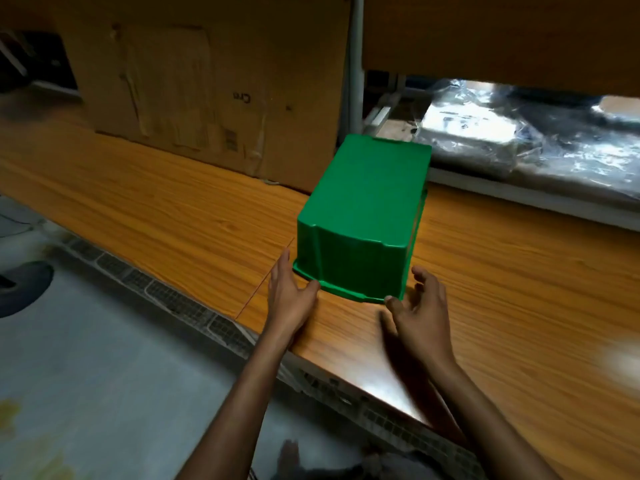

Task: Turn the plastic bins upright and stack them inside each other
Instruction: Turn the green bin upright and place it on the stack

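Head view shows a green bin (pixel 360 209) lying upside down on the wooden desk (pixel 156 202), base up, rim flat on the wood, near the front edge; my left hand (pixel 289 299) rests at its near left corner, fingers (pixel 282 268) spread along the rim, thumb touching it; my right hand (pixel 420 313) sits at the near right corner, fingers apart, thumb tip at the rim, gripping nothing; a cardboard box (pixel 194 98) stands behind to the left; crumpled plastic wrap (pixel 519 133) lies behind to the right.
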